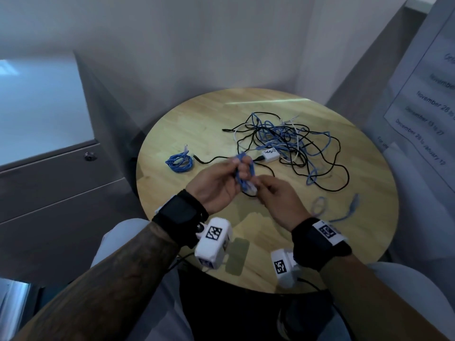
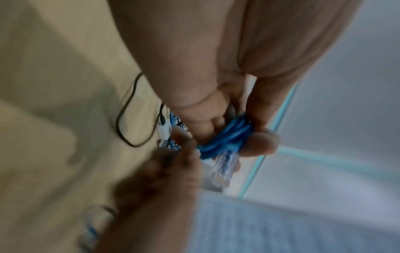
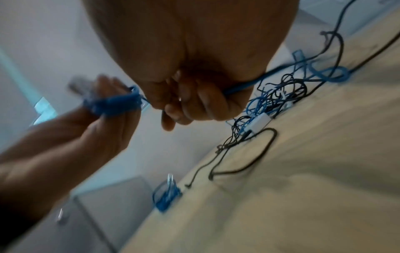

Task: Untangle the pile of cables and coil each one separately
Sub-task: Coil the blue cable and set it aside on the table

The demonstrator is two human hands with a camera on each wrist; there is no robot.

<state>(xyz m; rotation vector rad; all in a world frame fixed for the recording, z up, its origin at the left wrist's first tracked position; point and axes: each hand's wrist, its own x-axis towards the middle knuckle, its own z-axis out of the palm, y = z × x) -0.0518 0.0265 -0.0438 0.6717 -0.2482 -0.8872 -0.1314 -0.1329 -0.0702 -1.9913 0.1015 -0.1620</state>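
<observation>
A tangle of black, blue and white cables lies on the round wooden table, seen again as the tangle in the right wrist view. My left hand grips a small blue cable coil wound round its fingers; the coil ends in a clear plug. My right hand, just right of the left, pinches the same blue cable, which trails back to the tangle. A finished blue coil lies at the table's left.
A white adapter box sits in the tangle's near edge. A loose blue cable end lies blurred to the right of my right wrist. A grey cabinet with a lock stands left, a printed notice right.
</observation>
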